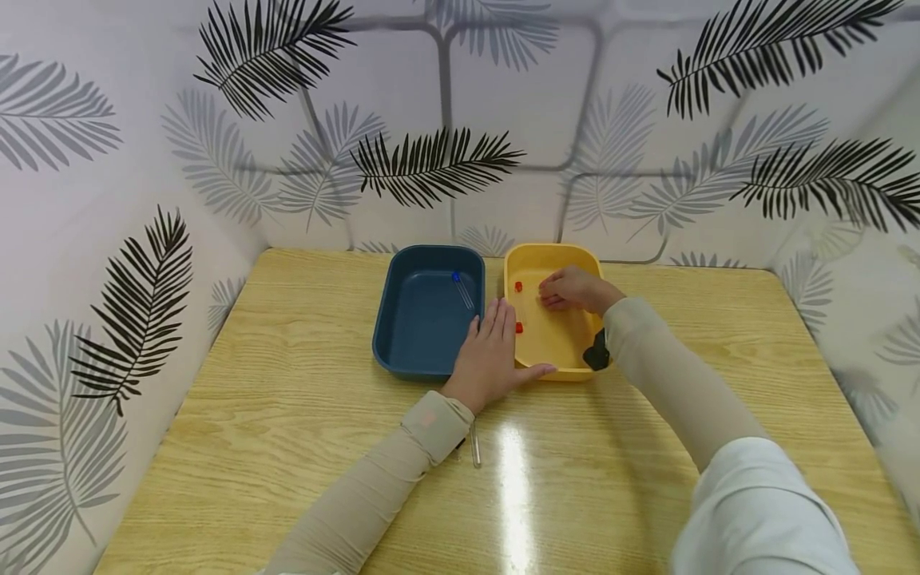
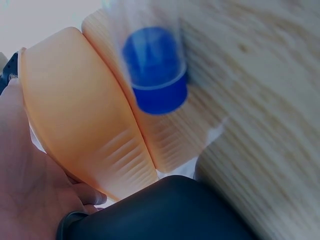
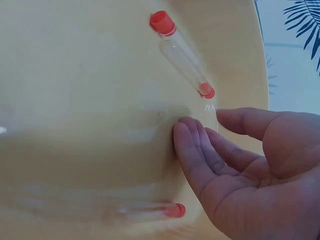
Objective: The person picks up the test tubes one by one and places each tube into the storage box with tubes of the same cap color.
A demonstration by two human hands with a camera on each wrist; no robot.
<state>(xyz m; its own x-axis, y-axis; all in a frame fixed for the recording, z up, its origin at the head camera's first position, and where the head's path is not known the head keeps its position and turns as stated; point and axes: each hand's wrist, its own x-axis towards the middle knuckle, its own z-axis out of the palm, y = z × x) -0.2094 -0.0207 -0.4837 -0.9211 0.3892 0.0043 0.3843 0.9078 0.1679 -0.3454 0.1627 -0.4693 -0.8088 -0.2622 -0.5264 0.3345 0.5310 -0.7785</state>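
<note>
In the head view, my left hand (image 1: 490, 355) lies with straight fingers across the neighbouring rims of a dark blue tray (image 1: 384, 331) and a yellow tray (image 1: 553, 372). My right hand (image 1: 575, 289) reaches down into the yellow tray, its thumb apart from the loosely bent fingers and nothing between them. The right wrist view shows clear tubes with red caps on the tray floor: two side by side (image 3: 185, 57) beyond the fingertips, another tube (image 3: 145, 210) lower down. A blue-capped tube (image 1: 463, 291) leans inside the blue tray.
Beneath the left wrist a clear tube (image 1: 475, 447) lies on the wooden table (image 1: 287, 399); the left wrist view shows a blue cap (image 2: 157, 75) close up. Behind the trays stands a leaf-patterned cloth (image 1: 503, 104). A black wrist camera (image 1: 596, 353) overlaps the yellow tray's near right corner.
</note>
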